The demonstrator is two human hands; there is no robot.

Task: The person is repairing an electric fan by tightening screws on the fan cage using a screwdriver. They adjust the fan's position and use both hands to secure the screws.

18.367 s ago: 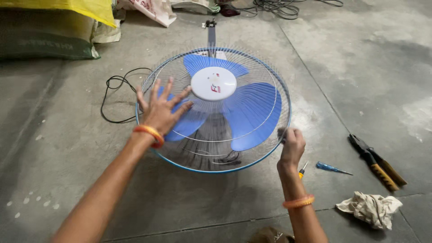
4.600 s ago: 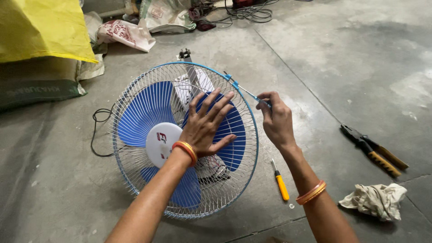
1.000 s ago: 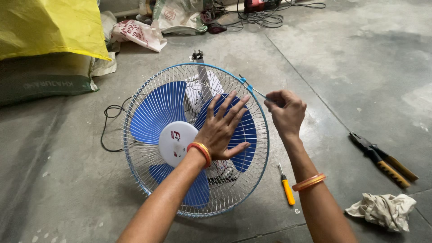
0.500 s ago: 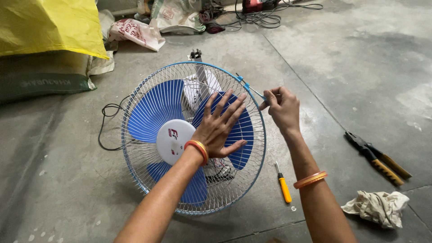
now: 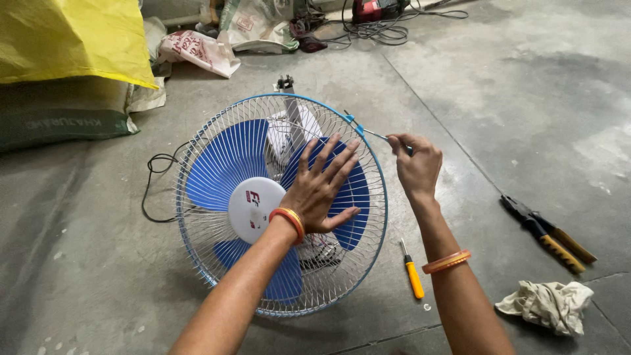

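A round fan [image 5: 217, 171] with blue blades, a white hub and a wire guard lies face up on the concrete floor. My left hand [image 5: 325, 187] is spread flat on the guard, right of the hub, fingers apart. My right hand [image 5: 415, 164] is closed around a thin screwdriver [image 5: 371, 133] whose tip meets a blue clip [image 5: 350, 119] on the guard's upper right rim. Both wrists wear orange bangles.
A yellow-handled screwdriver [image 5: 413, 273] lies on the floor right of the fan. Pliers [image 5: 549, 233] and a crumpled rag [image 5: 549, 304] lie further right. The fan's black cord [image 5: 154, 181] loops at left. Sacks and a yellow bag [image 5: 72, 39] sit at the back left.
My right hand has shifted slightly along the rim with the screwdriver. My left hand stays flat on the guard. The view has moved a little.
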